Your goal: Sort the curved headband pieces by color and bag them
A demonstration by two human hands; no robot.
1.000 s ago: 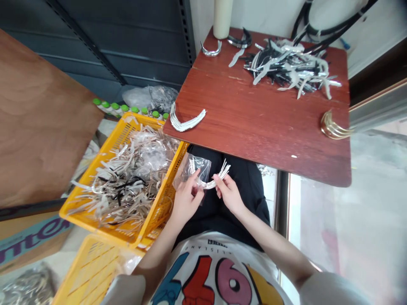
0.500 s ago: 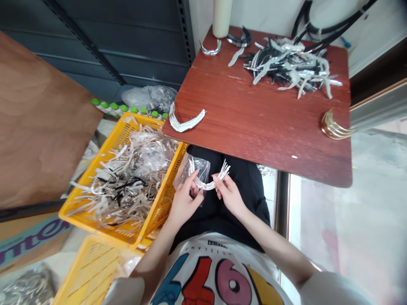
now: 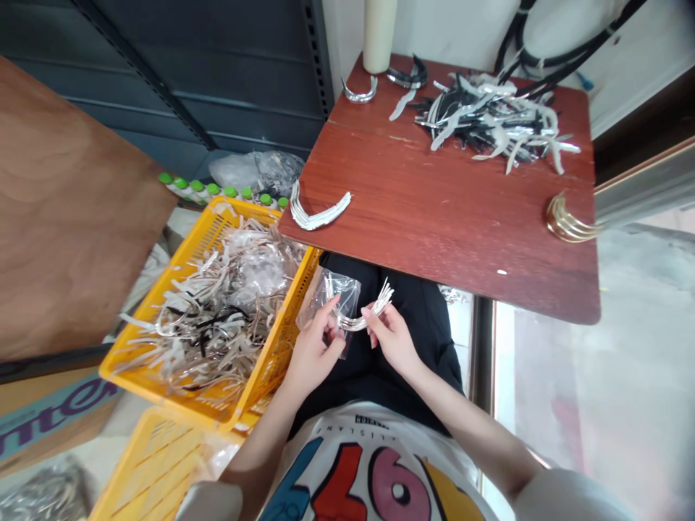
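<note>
Over the lap, my left hand is closed on a clear plastic bag, which has one end of a bundle of thin curved silvery strips inside it. My right hand pinches the same bundle near its other end, where the tips fan out beyond the fingers. The bundle curves like a U between both hands. Just in front, another curved white bundle lies at the near left corner of the red-brown table.
A yellow crate full of curved strips and plastic stands at the left. On the table are a black and silver pile, gold curved pieces and a pale cylinder. Green-capped bottles line up behind the crate.
The whole view has shifted slightly, with the table appearing a little lower. Both hands keep nearly the same hold on the bundle and bag.
</note>
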